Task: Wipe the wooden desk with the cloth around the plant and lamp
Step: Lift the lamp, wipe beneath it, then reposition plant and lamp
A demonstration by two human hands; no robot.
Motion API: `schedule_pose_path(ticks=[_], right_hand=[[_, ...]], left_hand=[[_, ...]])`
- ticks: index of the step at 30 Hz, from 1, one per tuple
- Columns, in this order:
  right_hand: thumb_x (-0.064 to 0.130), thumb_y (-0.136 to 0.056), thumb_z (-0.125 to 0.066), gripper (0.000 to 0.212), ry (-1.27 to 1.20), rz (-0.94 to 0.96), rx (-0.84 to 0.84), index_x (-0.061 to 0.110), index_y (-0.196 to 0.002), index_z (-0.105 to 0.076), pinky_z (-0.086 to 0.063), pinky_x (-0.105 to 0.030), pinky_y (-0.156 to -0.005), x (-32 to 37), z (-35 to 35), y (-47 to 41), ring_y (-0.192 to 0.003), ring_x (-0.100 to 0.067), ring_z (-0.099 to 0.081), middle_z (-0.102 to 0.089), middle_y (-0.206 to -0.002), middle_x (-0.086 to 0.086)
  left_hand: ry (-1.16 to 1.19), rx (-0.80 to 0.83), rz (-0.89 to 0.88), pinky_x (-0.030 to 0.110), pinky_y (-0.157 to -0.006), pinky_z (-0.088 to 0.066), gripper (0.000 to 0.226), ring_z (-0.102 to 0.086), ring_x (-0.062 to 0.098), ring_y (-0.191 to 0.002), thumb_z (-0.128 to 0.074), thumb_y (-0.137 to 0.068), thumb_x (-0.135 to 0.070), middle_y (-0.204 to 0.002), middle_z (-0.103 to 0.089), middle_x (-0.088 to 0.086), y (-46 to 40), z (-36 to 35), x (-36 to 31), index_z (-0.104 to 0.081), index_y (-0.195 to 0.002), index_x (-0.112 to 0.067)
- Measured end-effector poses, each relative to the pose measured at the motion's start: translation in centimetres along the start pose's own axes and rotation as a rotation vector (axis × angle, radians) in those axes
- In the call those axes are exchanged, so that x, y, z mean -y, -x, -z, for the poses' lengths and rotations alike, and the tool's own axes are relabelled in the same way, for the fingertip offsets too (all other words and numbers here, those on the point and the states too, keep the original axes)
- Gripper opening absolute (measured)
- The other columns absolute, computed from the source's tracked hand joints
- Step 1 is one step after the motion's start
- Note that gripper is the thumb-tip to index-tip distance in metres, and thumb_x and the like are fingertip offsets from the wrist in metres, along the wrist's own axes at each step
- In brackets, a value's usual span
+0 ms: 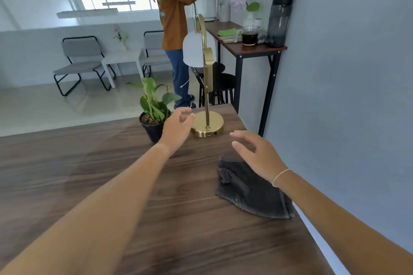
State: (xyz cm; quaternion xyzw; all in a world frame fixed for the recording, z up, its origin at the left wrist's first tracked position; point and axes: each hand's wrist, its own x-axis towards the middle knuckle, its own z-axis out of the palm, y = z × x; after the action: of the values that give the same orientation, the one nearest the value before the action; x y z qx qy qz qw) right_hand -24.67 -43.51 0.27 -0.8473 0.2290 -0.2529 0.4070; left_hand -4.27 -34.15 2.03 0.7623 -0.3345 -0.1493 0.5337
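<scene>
**Cloth lies flat on the desk under the right wrist, neither hand holding it**

The dark grey cloth point(250, 192) lies crumpled on the wooden desk point(134, 185), close to the desk's right edge by the wall. Its long axis runs from the far left, where a bunched corner sits, toward the near right, where a hemmed edge reaches the desk's rim. The right hand point(259, 154) hovers over the cloth's far end, fingers spread and loosely curled, empty; the wrist, with a thin white band, crosses above the cloth. Whether the palm touches the fabric cannot be told.

The left hand point(178, 128) is farther off and to the left, open with fingers relaxed, holding nothing, between the plant point(154, 107) in its black pot and the round brass base of the lamp point(207, 125). The lamp stands upright at the desk's far right corner, its white shade hanging on the left of the stem. Plant and lamp stand near each other, apart
</scene>
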Motion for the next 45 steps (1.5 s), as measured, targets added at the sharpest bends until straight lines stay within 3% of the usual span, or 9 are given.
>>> schedule_pose_path(ticks=[3, 8, 11, 15, 18, 22, 29, 40, 45], right_hand=[[0.038, -0.088, -0.055, 0.039, -0.04, -0.048, 0.011, 0.028, -0.126, -0.053, -0.031, -0.019, -0.09, 1.1, -0.9, -3.2, -0.12, -0.006, -0.044, -0.052, -0.129, 0.011], [0.042, -0.08, -0.065, 0.07, 0.011, -0.166, 0.006, 0.026, -0.14, -0.034, -0.035, -0.035, -0.099, 1.2, -4.3, -8.7, -0.13, -0.02, -0.039, -0.04, -0.145, 0.0], [0.045, -0.07, -0.074, 0.096, 0.097, -0.211, 0.009, 0.022, -0.145, -0.02, -0.032, -0.043, -0.107, 0.6, -6.2, -11.4, -0.134, -0.025, -0.032, -0.032, -0.149, -0.004], [0.057, -0.056, -0.078, 0.119, 0.328, -0.263, 0.019, 0.022, -0.146, -0.008, -0.026, -0.05, -0.111, -0.9, -8.1, -13.6, -0.134, -0.035, -0.031, -0.037, -0.146, -0.012], [0.061, -0.05, -0.078, 0.126, 0.381, -0.265, 0.009, 0.024, -0.145, -0.004, -0.026, -0.05, -0.111, -1.9, -9.2, -14.2, -0.131, -0.035, -0.034, -0.039, -0.141, -0.015], [0.068, -0.046, -0.075, 0.129, 0.429, -0.284, 0.001, 0.032, -0.145, -0.001, -0.03, -0.046, -0.109, -2.8, -9.8, -14.9, -0.131, -0.033, -0.034, -0.038, -0.139, -0.015], [0.067, -0.048, -0.073, 0.122, 0.431, -0.265, 0.049, 0.046, -0.142, 0.002, -0.028, -0.049, -0.11, -3.5, -9.9, -15.9, -0.134, -0.034, -0.025, -0.031, -0.144, -0.012], [0.057, -0.055, -0.073, 0.079, 0.304, -0.217, -0.074, 0.051, -0.127, -0.04, -0.031, -0.039, -0.103, -1.9, -12.9, -13.9, -0.128, -0.03, -0.026, -0.032, -0.137, -0.006], [0.052, -0.055, -0.079, 0.086, 0.279, -0.163, -0.122, 0.026, -0.129, -0.045, -0.032, -0.044, -0.103, 0.2, -15.1, -11.7, -0.126, -0.036, -0.031, -0.035, -0.141, -0.014]], left_hand=[[-0.035, -0.067, 0.063, 0.046, -0.092, -0.05, 0.015, -0.06, 0.023, -0.098, -0.053, -0.089, -0.031, -0.095, -0.062, 0.0, 2.3, 2.9, 1.9, -0.06, -0.1, -0.024], [-0.108, -0.224, 0.113, 0.04, -0.079, -0.053, 0.014, -0.058, 0.019, -0.083, -0.061, -0.083, -0.033, -0.079, -0.061, -0.005, 4.0, 7.5, 4.8, -0.061, -0.078, -0.02], [-0.135, -0.286, 0.116, 0.022, -0.067, -0.042, 0.023, -0.056, 0.015, -0.084, -0.067, -0.079, -0.038, -0.086, -0.06, -0.007, 3.1, 9.6, 6.1, -0.057, -0.092, -0.021], [-0.127, -0.209, 0.166, 0.034, -0.096, -0.042, 0.074, -0.051, 0.02, -0.114, -0.075, -0.071, -0.042, -0.124, -0.053, 0.004, 0.8, 10.2, 7.5, -0.041, -0.132, -0.018], [-0.06, -0.102, 0.143, 0.035, -0.105, -0.035, 0.095, -0.041, 0.018, -0.126, -0.08, -0.066, -0.039, -0.14, -0.043, 0.003, -0.7, 9.4, 8.2, -0.028, -0.142, -0.018], [0.078, -0.033, 0.076, 0.014, -0.087, -0.037, 0.086, -0.049, 0.006, -0.113, -0.085, -0.058, -0.038, -0.12, -0.053, -0.018, -2.2, 8.0, 9.0, -0.037, -0.129, -0.031], [0.134, -0.059, 0.05, 0.01, -0.079, -0.037, 0.091, -0.053, 0.0, -0.104, -0.086, -0.056, -0.039, -0.115, -0.055, -0.019, -3.6, 7.4, 10.1, -0.034, -0.13, -0.031], [0.101, -0.135, 0.04, 0.004, -0.074, -0.035, 0.087, -0.051, 0.002, -0.102, -0.086, -0.055, -0.038, -0.106, -0.05, -0.028, -2.5, 9.2, 10.8, -0.034, -0.125, -0.035], [0.069, -0.172, 0.033, 0.002, -0.071, -0.036, 0.089, -0.051, -0.01, -0.095, -0.087, -0.054, -0.038, -0.105, -0.05, -0.03, -0.8, 12.1, 11.3, -0.035, -0.127, -0.033]])
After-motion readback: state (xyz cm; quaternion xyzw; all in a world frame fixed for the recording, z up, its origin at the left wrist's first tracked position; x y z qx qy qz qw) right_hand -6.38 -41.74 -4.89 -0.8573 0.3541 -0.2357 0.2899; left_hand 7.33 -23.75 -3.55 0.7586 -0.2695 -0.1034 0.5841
